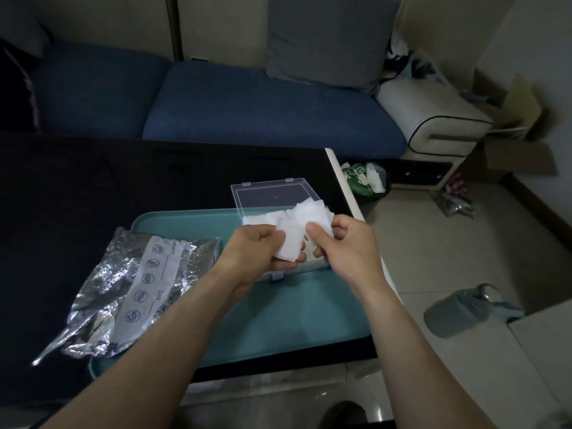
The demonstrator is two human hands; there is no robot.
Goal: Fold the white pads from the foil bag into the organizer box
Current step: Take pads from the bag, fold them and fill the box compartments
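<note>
A white pad [291, 241] is pinched between both hands just above the clear organizer box [272, 193], whose lid stands open at the far side. My left hand [257, 249] grips the pad's left and lower edge. My right hand [343, 243] holds its right side with thumb on top. More white pads [312, 212] lie piled in the box, partly hidden behind my fingers. The crumpled foil bag [130, 289] with a white label strip lies to the left, overlapping the teal tray [278, 320].
The tray rests on a dark table [93, 196] whose right edge runs near the box. On the floor to the right are a small bin with rubbish [368, 181] and a grey bottle [464, 311]. A blue sofa [247, 103] stands behind the table.
</note>
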